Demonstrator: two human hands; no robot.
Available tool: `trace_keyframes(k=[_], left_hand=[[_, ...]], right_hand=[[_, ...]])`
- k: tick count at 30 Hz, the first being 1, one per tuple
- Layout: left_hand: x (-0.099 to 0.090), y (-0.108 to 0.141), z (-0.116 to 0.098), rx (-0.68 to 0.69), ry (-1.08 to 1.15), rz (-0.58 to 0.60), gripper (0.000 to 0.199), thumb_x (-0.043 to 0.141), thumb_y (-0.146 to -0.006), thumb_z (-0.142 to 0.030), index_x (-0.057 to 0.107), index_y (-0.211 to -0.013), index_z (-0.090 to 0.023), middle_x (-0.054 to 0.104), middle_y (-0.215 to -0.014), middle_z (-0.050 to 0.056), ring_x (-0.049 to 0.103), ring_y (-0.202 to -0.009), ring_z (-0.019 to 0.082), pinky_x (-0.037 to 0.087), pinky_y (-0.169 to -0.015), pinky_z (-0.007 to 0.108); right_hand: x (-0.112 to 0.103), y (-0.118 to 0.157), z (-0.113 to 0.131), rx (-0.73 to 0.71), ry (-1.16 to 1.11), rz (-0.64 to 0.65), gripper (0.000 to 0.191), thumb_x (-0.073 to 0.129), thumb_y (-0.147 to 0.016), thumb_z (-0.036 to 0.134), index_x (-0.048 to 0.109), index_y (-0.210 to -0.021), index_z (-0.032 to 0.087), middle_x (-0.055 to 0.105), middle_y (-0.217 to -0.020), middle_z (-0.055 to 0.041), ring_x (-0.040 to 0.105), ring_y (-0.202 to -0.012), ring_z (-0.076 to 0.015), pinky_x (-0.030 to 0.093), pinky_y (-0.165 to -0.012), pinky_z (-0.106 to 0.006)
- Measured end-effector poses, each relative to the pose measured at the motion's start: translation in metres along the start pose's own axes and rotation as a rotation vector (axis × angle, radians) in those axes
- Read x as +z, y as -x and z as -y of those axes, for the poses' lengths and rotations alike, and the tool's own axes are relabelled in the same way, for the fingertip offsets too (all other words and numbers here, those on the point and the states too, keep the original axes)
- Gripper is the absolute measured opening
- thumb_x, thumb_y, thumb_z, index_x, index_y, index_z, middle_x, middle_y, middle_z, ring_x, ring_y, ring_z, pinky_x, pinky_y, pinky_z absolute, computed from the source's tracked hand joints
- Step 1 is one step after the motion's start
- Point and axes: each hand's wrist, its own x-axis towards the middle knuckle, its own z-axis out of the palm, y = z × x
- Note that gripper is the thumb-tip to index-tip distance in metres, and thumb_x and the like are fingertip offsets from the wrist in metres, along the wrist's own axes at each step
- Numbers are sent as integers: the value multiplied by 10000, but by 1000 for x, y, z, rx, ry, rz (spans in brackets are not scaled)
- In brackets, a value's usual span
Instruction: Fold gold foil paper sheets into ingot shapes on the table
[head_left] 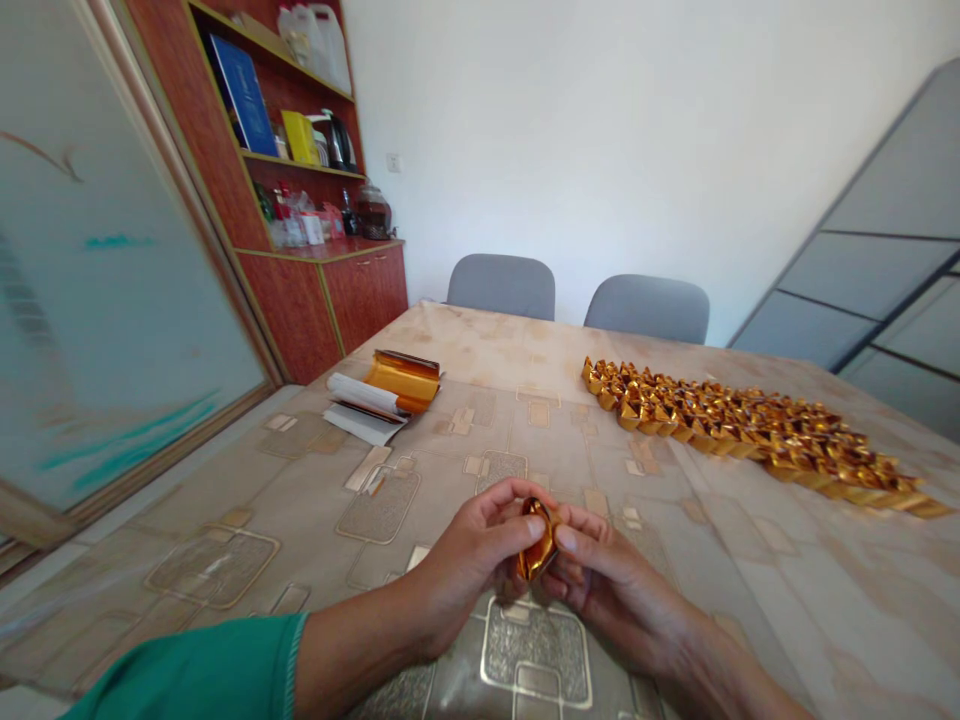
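Observation:
A small shiny gold foil piece [535, 545], folded into a hollow pointed shape, is held between both hands above the table. My left hand [480, 550] grips its left side, with the thumb pressed on the foil. On the other side, my right hand [611, 575] pinches the right edge between thumb and fingers. Curled sheets of gold foil paper [405, 380] with white backing lie on the table's left part. Rows of folded gold foil pieces [720, 420] stand packed together on the right.
The table [465, 470] has a patterned plastic cover. Two grey chairs [502, 285] [649, 305] stand at its far edge. A red-brown cabinet [330, 290] with shelves of bottles and a kettle is at the back left, beside a frosted glass door [112, 260].

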Motion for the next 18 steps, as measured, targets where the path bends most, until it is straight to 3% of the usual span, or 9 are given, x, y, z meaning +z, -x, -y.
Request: trace_keyframes(k=[3, 7, 12, 18], left_hand=[[-6, -2, -1, -105, 199, 81, 326, 724, -791, -393, 623, -1035, -202, 668, -857, 31, 637, -658, 123, 400, -511, 172], [-11, -5, -2, -178, 358, 79, 346, 740, -774, -305, 603, -1082, -225, 660, -865, 7, 598, -599, 74, 395, -526, 160], [-6, -2, -2, -112, 135, 79, 327, 743, -769, -320, 574, -1029, -214, 666, -865, 30, 648, -653, 137, 324, -486, 178], [-4, -2, 1, -61, 25, -42, 258, 748, -748, -287, 565, -901, -190, 593, -719, -18, 582, -590, 98, 317, -511, 185]], right_hand=[[0, 0, 2, -12, -45, -13, 245, 843, -727, 318, 727, -880, 165, 543, -682, 30, 407, -598, -79, 397, -624, -213], [-1, 0, 2, -24, -92, -12, 224, 840, -732, 297, 723, -863, 156, 509, -663, 42, 361, -574, -67, 370, -595, -199], [-1, 0, 1, -11, -51, 32, 182, 791, -789, 303, 708, -829, 146, 457, -599, 50, 365, -565, -77, 343, -575, -205], [0, -1, 0, -3, -36, 29, 153, 778, -800, 261, 686, -750, 149, 469, -576, 51, 368, -544, -74, 336, -561, -204]])
